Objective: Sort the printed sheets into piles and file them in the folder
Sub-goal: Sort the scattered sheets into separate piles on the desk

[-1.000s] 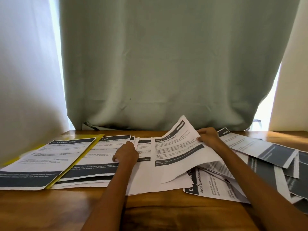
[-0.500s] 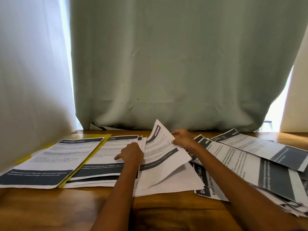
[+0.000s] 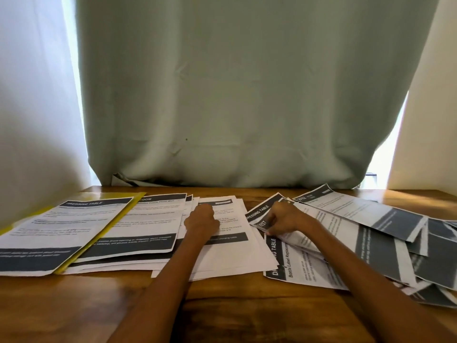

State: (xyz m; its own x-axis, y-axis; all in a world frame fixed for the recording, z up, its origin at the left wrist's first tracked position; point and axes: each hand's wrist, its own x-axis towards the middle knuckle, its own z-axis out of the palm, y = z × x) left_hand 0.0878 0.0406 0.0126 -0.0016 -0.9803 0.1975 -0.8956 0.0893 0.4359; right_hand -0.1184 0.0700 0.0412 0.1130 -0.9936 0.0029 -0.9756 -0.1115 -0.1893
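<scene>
A yellow folder [image 3: 118, 220] lies open at the left with a "DRESSING TABLE" sheet [image 3: 61, 231] on it. Beside it sits a second pile [image 3: 148, 224], then a middle pile [image 3: 232, 253]. My left hand [image 3: 201, 220] rests on the middle pile with loosely curled fingers and holds nothing. A loose heap of printed sheets [image 3: 371, 238] fans out at the right. My right hand [image 3: 284, 219] is at the heap's left edge, its fingers curled round the corner of a crumpled printed sheet [image 3: 300, 240].
The wooden table [image 3: 235, 305] has bare room along its front edge. A grey-green curtain [image 3: 235, 107] hangs right behind the papers. White curtains hang at both sides. The heap runs off the frame's right edge.
The sheet my right hand carried now lies flat on the middle pile. That hand has moved back right to the heap and taken hold of another sheet. My left hand has stayed on the piles.
</scene>
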